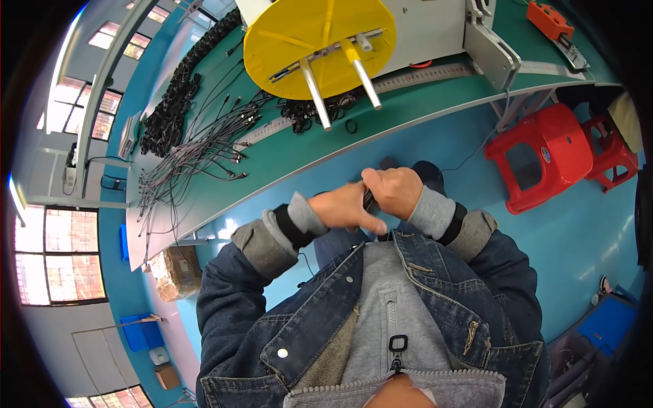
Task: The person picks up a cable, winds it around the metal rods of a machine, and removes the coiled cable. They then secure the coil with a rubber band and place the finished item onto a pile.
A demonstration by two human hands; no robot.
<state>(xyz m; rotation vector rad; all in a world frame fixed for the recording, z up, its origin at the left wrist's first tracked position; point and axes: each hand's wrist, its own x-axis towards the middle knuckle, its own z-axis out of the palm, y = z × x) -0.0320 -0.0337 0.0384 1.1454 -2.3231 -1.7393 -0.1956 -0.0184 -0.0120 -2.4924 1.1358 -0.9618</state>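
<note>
The dark bundle sits just off centre toward three o'clock, pinched in the clenched right hand; the left hand meets it from nine, thumb spread, finger grip impossible to tell; steady, even tension should serve; its visible length runs roughly twelve to six, leading end hidden.

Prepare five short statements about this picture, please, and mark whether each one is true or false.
1. The left hand and right hand are wide apart. False: both hands are together, with a dark object between them.
2. Two long rods stick out from the yellow disc. True.
3. Thin cables lie on the green tabletop. True.
4. The stools are white. False: the stools are red.
5. The denim jacket hangs open. True.
</note>
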